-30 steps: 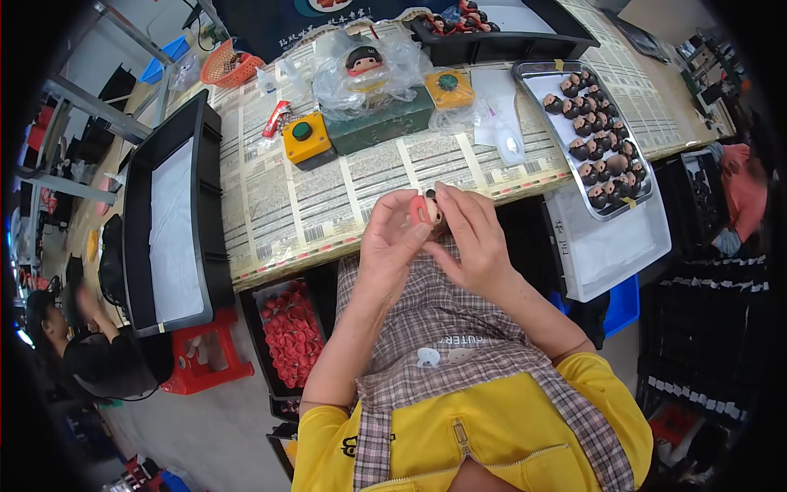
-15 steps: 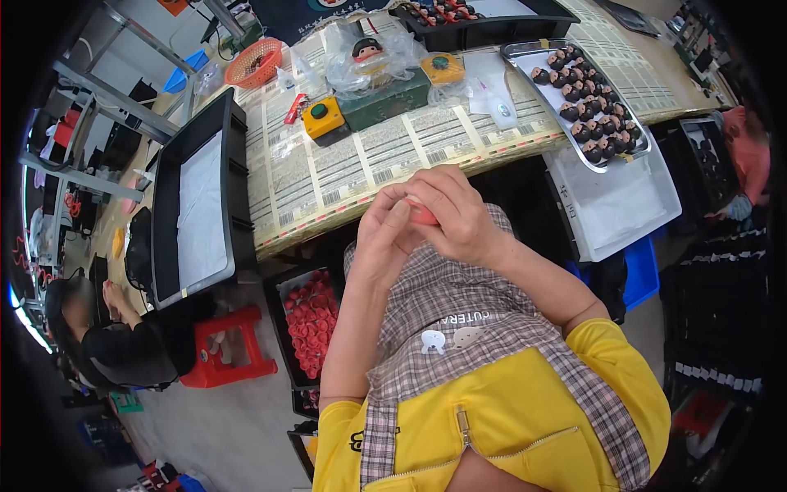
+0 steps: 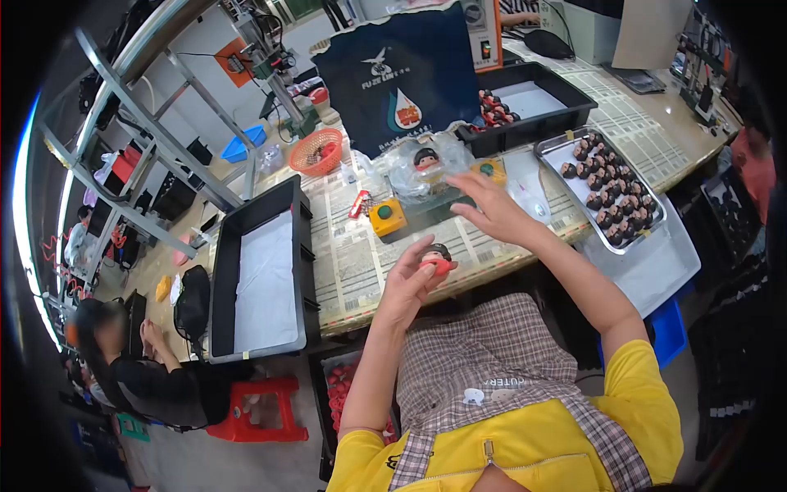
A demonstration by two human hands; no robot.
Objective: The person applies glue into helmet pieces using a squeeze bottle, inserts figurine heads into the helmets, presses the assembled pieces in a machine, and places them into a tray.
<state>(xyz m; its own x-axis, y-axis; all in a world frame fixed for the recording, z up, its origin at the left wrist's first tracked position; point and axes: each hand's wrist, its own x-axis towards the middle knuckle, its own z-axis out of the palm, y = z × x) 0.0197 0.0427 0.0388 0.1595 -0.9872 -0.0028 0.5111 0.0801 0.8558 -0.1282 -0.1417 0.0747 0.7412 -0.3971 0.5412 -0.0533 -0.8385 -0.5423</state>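
My left hand (image 3: 406,287) is closed around a small doll figure (image 3: 439,261) with a black-capped head and a red lower part, held just before the table's front edge. Fingers stretched out and holding nothing, my right hand (image 3: 492,211) hovers over the table near a plastic-wrapped fixture. Another doll head (image 3: 425,159) with black hair sits in that fixture, amid clear plastic film (image 3: 402,176). Yellow boxes flank it: one button box (image 3: 385,217) with a green button on the left, another yellow box (image 3: 492,170) partly behind my right hand.
A metal tray (image 3: 611,246) of black-haired doll heads stands right. Behind it is a black crate (image 3: 566,97) with red-and-black pieces. A black bin (image 3: 305,271) lined with white sheet stands left, near an orange basket (image 3: 316,156). A co-worker (image 3: 160,373) sits at left.
My hands have parted; both worked together on the red piece before. The left now holds the doll figure, while the right has opened and reached forward. The view has tilted up.
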